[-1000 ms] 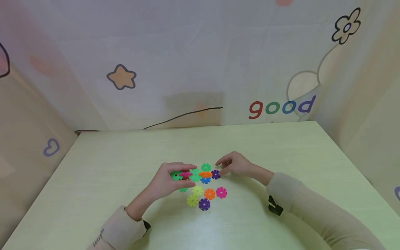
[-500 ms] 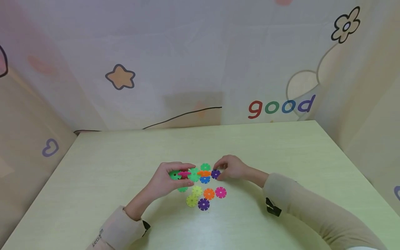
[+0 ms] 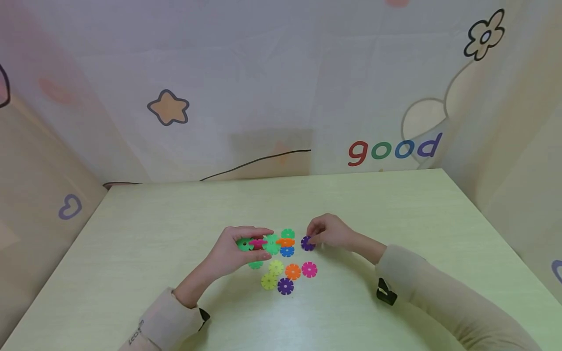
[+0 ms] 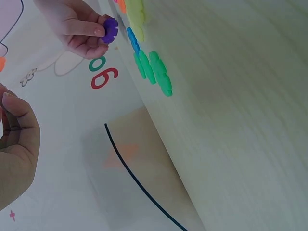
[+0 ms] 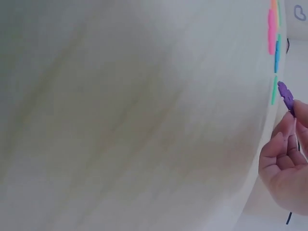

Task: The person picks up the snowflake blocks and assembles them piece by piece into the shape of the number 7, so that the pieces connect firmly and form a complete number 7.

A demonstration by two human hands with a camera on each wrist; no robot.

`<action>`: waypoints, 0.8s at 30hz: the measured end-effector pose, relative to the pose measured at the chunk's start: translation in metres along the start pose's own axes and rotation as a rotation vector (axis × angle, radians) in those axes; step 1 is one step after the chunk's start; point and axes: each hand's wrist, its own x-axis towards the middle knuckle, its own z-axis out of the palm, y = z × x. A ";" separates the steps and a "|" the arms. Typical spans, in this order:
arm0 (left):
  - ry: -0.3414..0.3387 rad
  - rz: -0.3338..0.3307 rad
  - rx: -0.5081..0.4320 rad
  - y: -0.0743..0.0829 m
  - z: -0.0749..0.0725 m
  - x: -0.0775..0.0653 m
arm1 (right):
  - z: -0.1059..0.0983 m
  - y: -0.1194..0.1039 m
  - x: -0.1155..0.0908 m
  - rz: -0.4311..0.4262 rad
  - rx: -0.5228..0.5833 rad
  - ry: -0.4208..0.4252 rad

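My left hand (image 3: 228, 253) grips a row of linked plastic snowflake discs between thumb and fingers. In this row are a green disc (image 3: 272, 244), a pink disc (image 3: 257, 243) seen edge-on, another green one partly covered by the hand, and an orange disc (image 3: 286, 242) edge-on at the right end. Just right of that end, my right hand (image 3: 334, 234) pinches a purple snowflake disc (image 3: 306, 243) by its edge, with a small gap between purple and orange. The right wrist view shows the purple disc (image 5: 286, 96) in the fingertips, held up off the table.
Loose discs lie on the table (image 3: 373, 312) below and behind the hands: a blue disc (image 3: 287, 251), a green disc (image 3: 288, 233), an orange disc (image 3: 292, 272), a pink disc (image 3: 309, 269), a purple disc (image 3: 285, 286) and yellow discs (image 3: 269, 281). A printed cloth (image 3: 263, 87) backs the table.
The right hand first shifts slightly left with the purple disc, then draws it back right, widening the gap to the orange disc. The left hand stays nearly still with its linked row.
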 end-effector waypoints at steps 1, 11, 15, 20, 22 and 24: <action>0.001 -0.002 -0.003 0.000 0.000 0.000 | -0.001 0.000 -0.001 -0.001 0.005 0.000; 0.006 -0.028 0.007 -0.002 0.000 0.001 | -0.006 -0.005 -0.010 -0.003 0.160 -0.074; 0.005 -0.029 -0.001 -0.001 0.000 0.000 | -0.007 -0.006 -0.014 -0.021 0.198 -0.089; 0.006 -0.032 -0.001 -0.001 0.000 0.000 | -0.009 -0.011 -0.020 -0.067 0.203 -0.084; 0.003 -0.029 -0.005 -0.001 0.000 0.000 | -0.010 -0.013 -0.023 -0.079 0.203 -0.075; 0.002 -0.026 -0.006 -0.001 0.000 0.000 | -0.011 -0.016 -0.027 -0.089 0.206 -0.069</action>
